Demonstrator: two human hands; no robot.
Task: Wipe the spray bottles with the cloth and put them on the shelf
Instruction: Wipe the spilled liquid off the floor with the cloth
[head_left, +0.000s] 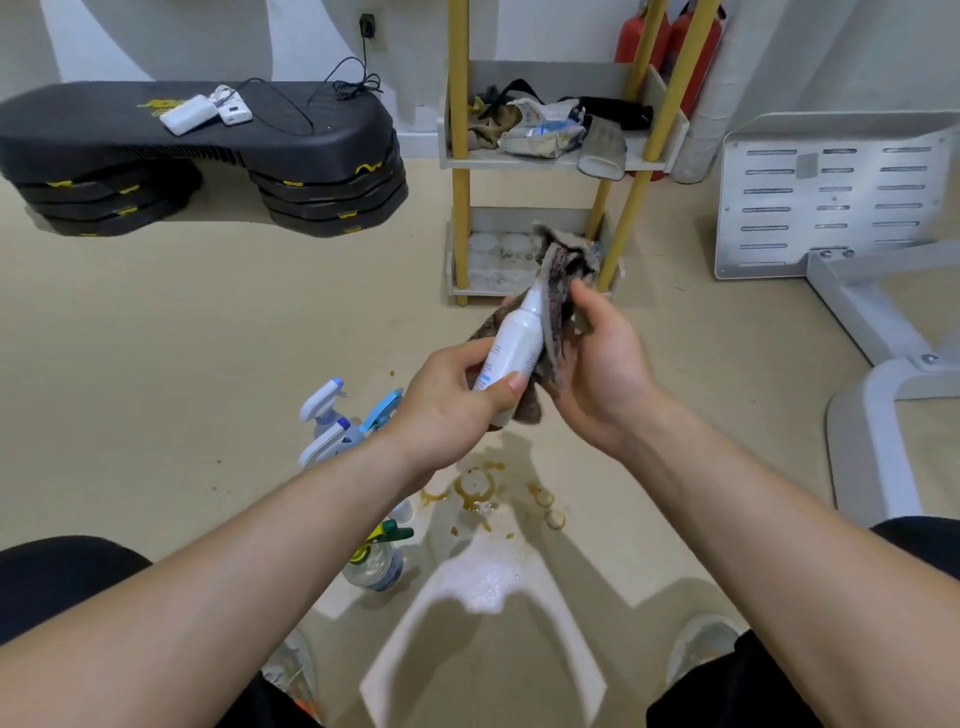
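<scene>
Spray bottle, label illegible, clasped by left hand; right hand clutches cloth against it.

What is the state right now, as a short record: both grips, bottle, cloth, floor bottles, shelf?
left grip: holds the white bottle by its lower end
right grip: holds the cloth wrapped on the bottle's upper part
white bottle: tilted, top pointing away from the person
floor bottles: several trigger sprayers beside the left forearm, not yet shelved
shelf: ahead, upper tier cluttered
</scene>
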